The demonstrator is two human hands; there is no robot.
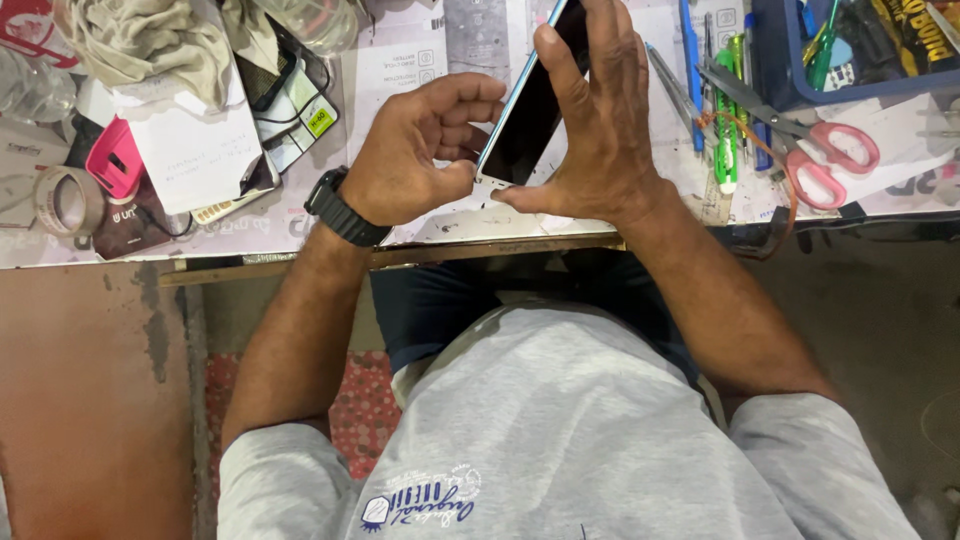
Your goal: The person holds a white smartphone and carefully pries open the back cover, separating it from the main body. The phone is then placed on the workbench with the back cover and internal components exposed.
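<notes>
A smartphone (528, 105) with a dark screen and a pale edge stands tilted on its lower end above the workbench (420, 60). My right hand (600, 120) grips it from the right, fingers wrapped over the top and thumb at the lower corner. My left hand (420, 150), with a black watch (343, 207) on the wrist, pinches the phone's lower left corner with thumb and fingertips curled.
Pink-handled scissors (820, 150), a green pen-like tool (725, 130) and a blue tray (860, 50) of tools lie at right. At left sit a tape roll (68, 202), a pink object (112, 160), a cloth (150, 40) and phone parts (295, 100). The bench edge (400, 255) runs above my lap.
</notes>
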